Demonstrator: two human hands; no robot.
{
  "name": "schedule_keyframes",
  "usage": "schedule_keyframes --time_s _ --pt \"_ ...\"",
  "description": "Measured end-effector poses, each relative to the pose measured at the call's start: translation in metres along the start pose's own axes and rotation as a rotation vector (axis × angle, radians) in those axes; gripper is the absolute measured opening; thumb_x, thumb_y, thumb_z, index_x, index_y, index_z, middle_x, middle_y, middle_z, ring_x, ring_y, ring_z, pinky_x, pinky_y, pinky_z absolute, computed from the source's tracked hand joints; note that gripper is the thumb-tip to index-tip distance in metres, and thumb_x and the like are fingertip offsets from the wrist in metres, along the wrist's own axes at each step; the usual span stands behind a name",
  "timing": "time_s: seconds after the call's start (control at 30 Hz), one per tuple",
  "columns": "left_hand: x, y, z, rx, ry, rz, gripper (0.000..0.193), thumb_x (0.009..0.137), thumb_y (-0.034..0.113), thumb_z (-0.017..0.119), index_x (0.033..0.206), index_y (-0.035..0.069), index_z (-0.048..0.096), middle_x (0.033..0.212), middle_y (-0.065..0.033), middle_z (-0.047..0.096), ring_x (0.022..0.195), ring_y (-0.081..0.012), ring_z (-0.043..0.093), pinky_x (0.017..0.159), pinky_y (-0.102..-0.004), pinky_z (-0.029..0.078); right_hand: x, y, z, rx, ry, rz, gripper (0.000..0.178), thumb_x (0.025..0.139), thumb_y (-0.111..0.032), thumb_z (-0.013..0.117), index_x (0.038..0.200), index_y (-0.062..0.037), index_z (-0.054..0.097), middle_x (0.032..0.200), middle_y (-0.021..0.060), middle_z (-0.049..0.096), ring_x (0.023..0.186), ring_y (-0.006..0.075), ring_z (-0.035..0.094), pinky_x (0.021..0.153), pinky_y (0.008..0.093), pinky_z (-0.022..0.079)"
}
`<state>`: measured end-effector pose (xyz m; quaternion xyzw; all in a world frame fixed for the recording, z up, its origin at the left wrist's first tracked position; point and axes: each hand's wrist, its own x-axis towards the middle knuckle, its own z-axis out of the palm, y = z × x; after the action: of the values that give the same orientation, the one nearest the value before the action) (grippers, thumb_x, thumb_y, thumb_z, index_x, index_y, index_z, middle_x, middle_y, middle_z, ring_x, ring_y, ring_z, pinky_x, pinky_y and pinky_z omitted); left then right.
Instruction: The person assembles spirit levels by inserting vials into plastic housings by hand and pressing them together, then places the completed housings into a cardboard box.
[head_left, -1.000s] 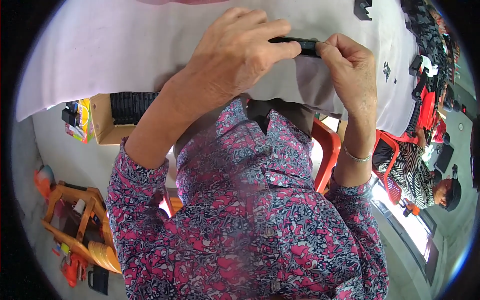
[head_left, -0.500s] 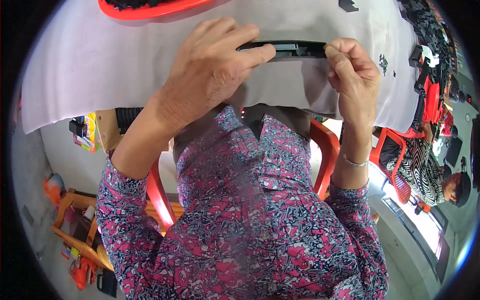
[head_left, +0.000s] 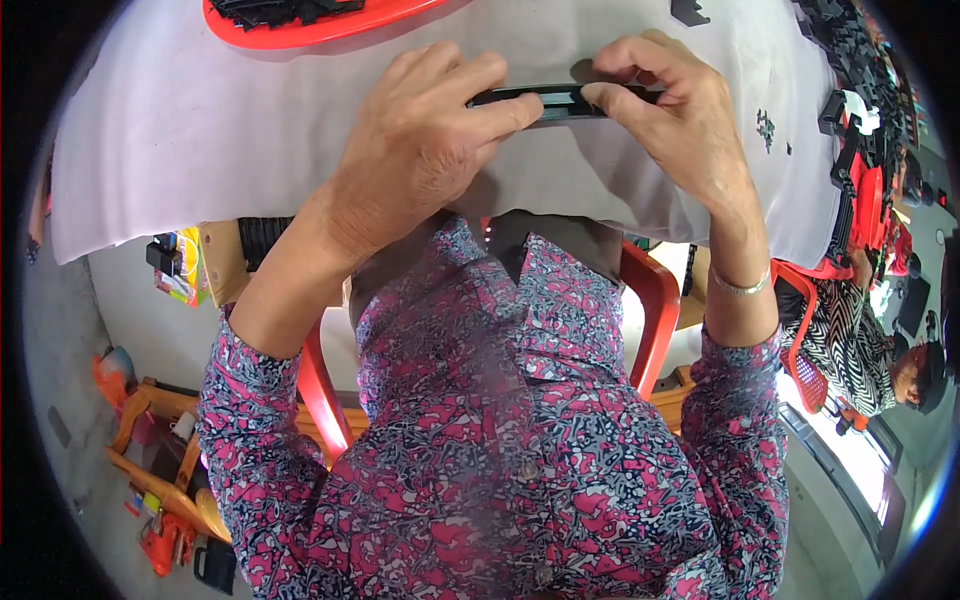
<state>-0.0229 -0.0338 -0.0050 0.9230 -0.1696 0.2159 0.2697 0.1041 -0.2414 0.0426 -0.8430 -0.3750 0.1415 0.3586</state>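
A long, narrow black plastic part (head_left: 562, 115) with a channel along it and a pale grey strip inside lies crosswise above the cloth-covered table. Its left end is pinched between the fingers of my left hand (head_left: 425, 145), which hides that end. My right hand (head_left: 690, 120) holds the right portion, the thumb pressing on the channel near its middle and the curled fingers behind. Beyond the right thumb, a short black end shows.
A red tray (head_left: 330, 38) of black pieces stands at the far left. One black bracket-like piece (head_left: 690, 12) lies at the far edge, and several tiny black bits (head_left: 765, 130) rest on the right. Many black parts (head_left: 850, 50) are heaped past the table's right side, near another person (head_left: 850, 330).
My right hand has moved left from the part's right end toward its middle, its thumb now on the channel. My left hand keeps its hold at about the same spot.
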Motion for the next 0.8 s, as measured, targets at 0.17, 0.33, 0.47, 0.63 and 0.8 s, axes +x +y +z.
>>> schedule_keyframes --time_s 0.17,0.33,0.47,0.63,0.8 --pt "0.001 0.003 0.002 0.007 0.021 -0.009 0.034 0.072 0.006 0.071 0.105 0.013 0.073 0.088 -0.0046 0.051 0.082 -0.0259 0.052 0.074 -0.0398 0.044 0.014 -0.004 0.008 -0.059 -0.194 0.015 0.011 0.087 -0.003 0.071 0.097 -0.0001 0.066 0.090 0.0010 0.064 0.077 0.0083 0.057 0.069 0.0248 0.048" --pt "-0.002 0.001 0.003 0.016 0.007 -0.029 0.033 0.071 0.006 0.071 0.104 0.012 0.074 0.089 -0.0042 0.055 0.084 -0.0261 0.054 0.075 -0.0398 0.046 0.014 -0.009 0.019 -0.064 -0.153 0.059 0.008 0.085 0.000 0.065 0.092 -0.0001 0.064 0.081 -0.0020 0.059 0.072 0.0059 0.050 0.063 0.0240 0.043" --pt "-0.005 -0.002 0.002 -0.060 0.023 -0.058 0.030 0.073 0.006 0.073 0.103 0.010 0.073 0.093 -0.0048 0.063 0.085 -0.0264 0.059 0.075 -0.0381 0.049 0.016 -0.005 0.018 0.085 -0.228 0.135 0.007 0.083 0.001 0.062 0.090 -0.0006 0.062 0.080 -0.0042 0.055 0.072 0.0043 0.046 0.062 0.0226 0.040" --pt "-0.006 -0.005 0.008 -0.105 0.118 -0.044 0.024 0.069 0.006 0.073 0.092 0.012 0.072 0.091 -0.0013 0.063 0.082 -0.0239 0.059 0.074 -0.0365 0.049 0.016 -0.001 0.021 0.149 -0.214 0.117 0.008 0.082 0.003 0.060 0.088 -0.0015 0.061 0.078 -0.0059 0.053 0.070 0.0036 0.044 0.061 0.0225 0.038" --pt "-0.006 -0.006 0.004 -0.090 0.049 -0.037 0.025 0.075 0.007 0.075 0.100 0.008 0.070 0.099 -0.0053 0.066 0.088 -0.0269 0.061 0.076 -0.0379 0.050 0.018 -0.005 0.018 0.086 -0.227 0.149 0.007 0.082 0.001 0.062 0.088 -0.0016 0.061 0.078 -0.0054 0.054 0.070 0.0036 0.044 0.061 0.0226 0.039"
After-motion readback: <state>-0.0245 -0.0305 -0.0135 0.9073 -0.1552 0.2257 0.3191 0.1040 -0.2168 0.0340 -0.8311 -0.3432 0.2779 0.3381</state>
